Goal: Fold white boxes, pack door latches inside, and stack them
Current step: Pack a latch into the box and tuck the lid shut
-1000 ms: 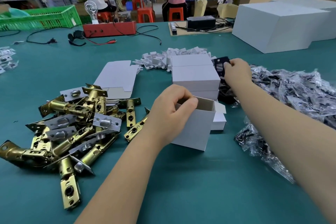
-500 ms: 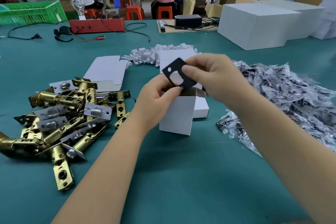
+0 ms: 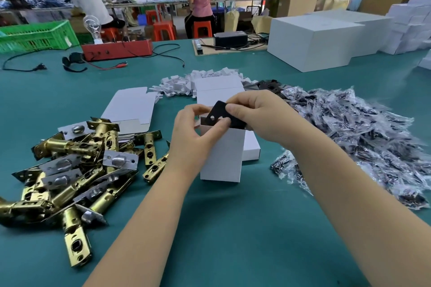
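Note:
A small white box [image 3: 222, 158] stands upright and open-topped at the centre of the green table. My left hand [image 3: 194, 136] grips its upper left rim, thumb across the opening. My right hand [image 3: 258, 117] pinches a black plate [image 3: 221, 113] with a round hole, its lower end dipping into the box mouth. A pile of brass door latches [image 3: 77, 165] lies to the left. Closed white boxes [image 3: 218, 91] sit stacked behind the open one, and another [image 3: 251, 148] lies flat to its right.
Flat unfolded box blanks [image 3: 130, 107] lie behind the latches. Bagged black parts [image 3: 354, 137] cover the table on the right. White folded inserts [image 3: 186, 80], a red device [image 3: 116, 49], cables and large white cartons [image 3: 312, 39] stand farther back. People work at distant tables.
My right hand fetched the black plate from the right pile and brought it over the open box, then lowered it toward the mouth. My left hand kept hold of the box.

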A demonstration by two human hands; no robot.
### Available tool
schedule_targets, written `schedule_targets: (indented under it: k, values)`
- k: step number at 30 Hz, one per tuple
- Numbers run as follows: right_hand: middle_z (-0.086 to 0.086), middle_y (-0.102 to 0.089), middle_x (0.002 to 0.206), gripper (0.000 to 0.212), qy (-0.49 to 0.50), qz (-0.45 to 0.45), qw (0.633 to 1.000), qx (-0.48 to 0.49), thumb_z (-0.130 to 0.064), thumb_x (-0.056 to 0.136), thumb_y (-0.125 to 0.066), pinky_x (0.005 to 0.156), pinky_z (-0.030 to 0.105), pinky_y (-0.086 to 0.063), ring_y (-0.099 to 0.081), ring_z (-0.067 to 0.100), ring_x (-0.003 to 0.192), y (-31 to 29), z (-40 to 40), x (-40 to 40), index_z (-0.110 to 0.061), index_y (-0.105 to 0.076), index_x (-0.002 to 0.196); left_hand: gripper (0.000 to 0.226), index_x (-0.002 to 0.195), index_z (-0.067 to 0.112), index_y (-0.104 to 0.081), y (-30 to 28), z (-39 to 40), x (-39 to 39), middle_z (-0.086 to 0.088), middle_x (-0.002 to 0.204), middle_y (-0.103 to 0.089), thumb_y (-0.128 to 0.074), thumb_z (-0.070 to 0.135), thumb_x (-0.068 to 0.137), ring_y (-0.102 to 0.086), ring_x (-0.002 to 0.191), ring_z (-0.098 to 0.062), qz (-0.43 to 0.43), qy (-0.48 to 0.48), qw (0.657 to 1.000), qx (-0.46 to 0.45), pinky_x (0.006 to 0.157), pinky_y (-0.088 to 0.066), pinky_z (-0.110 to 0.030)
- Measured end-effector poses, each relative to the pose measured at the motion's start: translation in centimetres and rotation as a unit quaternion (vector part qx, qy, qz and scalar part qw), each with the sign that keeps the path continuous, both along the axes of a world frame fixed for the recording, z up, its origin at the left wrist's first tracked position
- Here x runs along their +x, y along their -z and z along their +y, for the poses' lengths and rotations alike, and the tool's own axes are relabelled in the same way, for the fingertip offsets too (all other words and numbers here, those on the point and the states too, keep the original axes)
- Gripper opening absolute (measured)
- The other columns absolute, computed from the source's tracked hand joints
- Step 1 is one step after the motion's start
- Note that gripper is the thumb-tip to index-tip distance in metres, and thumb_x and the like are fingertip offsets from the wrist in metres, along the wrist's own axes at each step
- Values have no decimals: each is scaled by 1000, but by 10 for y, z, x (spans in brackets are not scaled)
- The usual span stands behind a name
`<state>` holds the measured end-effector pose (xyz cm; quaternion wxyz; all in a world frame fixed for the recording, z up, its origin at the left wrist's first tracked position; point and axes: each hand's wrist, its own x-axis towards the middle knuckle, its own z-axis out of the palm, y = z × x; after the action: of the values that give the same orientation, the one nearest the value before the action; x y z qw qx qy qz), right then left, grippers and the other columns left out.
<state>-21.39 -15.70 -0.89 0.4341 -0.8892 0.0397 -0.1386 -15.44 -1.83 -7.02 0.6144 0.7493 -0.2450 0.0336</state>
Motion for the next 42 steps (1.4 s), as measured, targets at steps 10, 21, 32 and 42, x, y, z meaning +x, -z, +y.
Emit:
schedule_targets:
  k: [10, 21, 32, 42]
  values:
    - [-5, -63, 77, 22, 101, -107, 987, 63, -18, 98, -49, 69, 30, -42, -53, 12, 73, 18, 15, 10, -13, -69, 91, 62, 125, 20, -40, 8, -13, -12, 5, 119, -43, -52, 61, 81, -50, 102, -5, 16, -128, 992, 1, 82, -38, -16]
    - [-12, -69, 80, 13, 134, -176, 965, 143, -19, 90, -64, 77, 26, -52, -63, 6, 79, 28, 12, 8, -29, -67, 82, 124, 151, 19, 3, 12, -21, -27, -7, 150, -38, -71, 68, 65, -42, 133, -24, -40, -123, 970, 207, 99, -40, -35]
    - [2, -63, 96, 20, 156, -182, 970, -29, -24, 93, -58, 92, 28, -35, -48, 18, 101, 36, 7, 4, -12, -72, 88, 112, 146, 24, -11, 16, -20, -25, -4, 142, -46, -73, 67, 63, -48, 126, -22, -51, -112, 979, 162, 101, -43, -40]
    - [11, -38, 147, 56, 253, 160, 939, -167, -3, 89, -41, 104, 43, -34, -36, 39, 130, 88, -56, 21, -14, -37, 144, 17, 92, 34, -50, 3, -5, -11, 15, 58, -49, -50, 24, 78, -43, 53, 0, -56, -50, 995, -65, 49, -33, -12]
